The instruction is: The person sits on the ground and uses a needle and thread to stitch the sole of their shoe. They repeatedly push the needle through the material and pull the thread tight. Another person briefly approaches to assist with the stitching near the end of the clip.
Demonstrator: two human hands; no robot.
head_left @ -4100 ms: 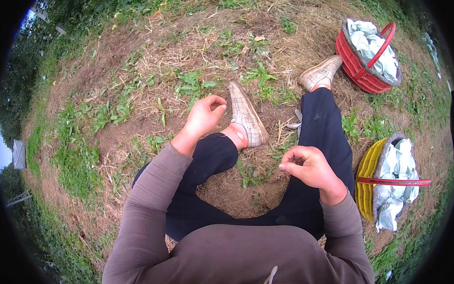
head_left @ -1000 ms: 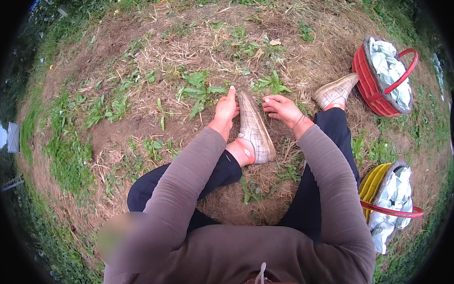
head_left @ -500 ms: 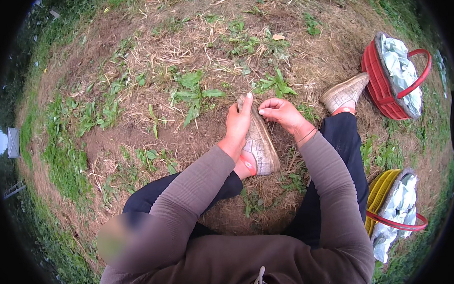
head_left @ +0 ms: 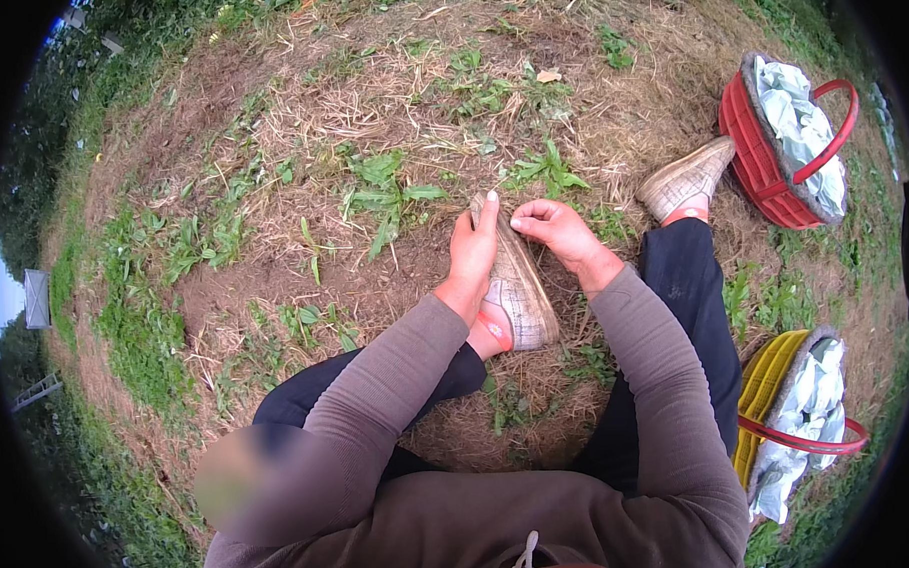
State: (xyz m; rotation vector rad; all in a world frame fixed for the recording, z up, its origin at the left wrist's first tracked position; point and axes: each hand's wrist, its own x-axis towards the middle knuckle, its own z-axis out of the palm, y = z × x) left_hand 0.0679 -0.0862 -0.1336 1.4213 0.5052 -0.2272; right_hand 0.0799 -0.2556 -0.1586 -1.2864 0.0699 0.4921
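Observation:
A worn beige shoe point(head_left: 519, 301) on my left foot points away from me between my legs, above an orange ankle sock. My left hand point(head_left: 471, 253) is closed round the front of this shoe, thumb raised along its toe. My right hand point(head_left: 565, 238) has thumb and index finger pinched at the shoe's right side, close to the toe; whatever lies between the fingertips is too small to make out. The other beige shoe point(head_left: 682, 179) is on my right foot, out to the upper right beside a red basket.
The red basket point(head_left: 756, 153) holds crumpled pale material point(head_left: 794, 112). A yellow basket point(head_left: 765, 383) with a red handle and similar contents stands beside my right thigh. Dry grass, soil and green plants point(head_left: 381, 191) cover the ground. A metal ladder point(head_left: 36, 392) shows at the far left.
Both hands have moved from apart over my legs onto the left shoe. Since one second ago my left hand has closed on its toe and my right fingers have drawn into a pinch.

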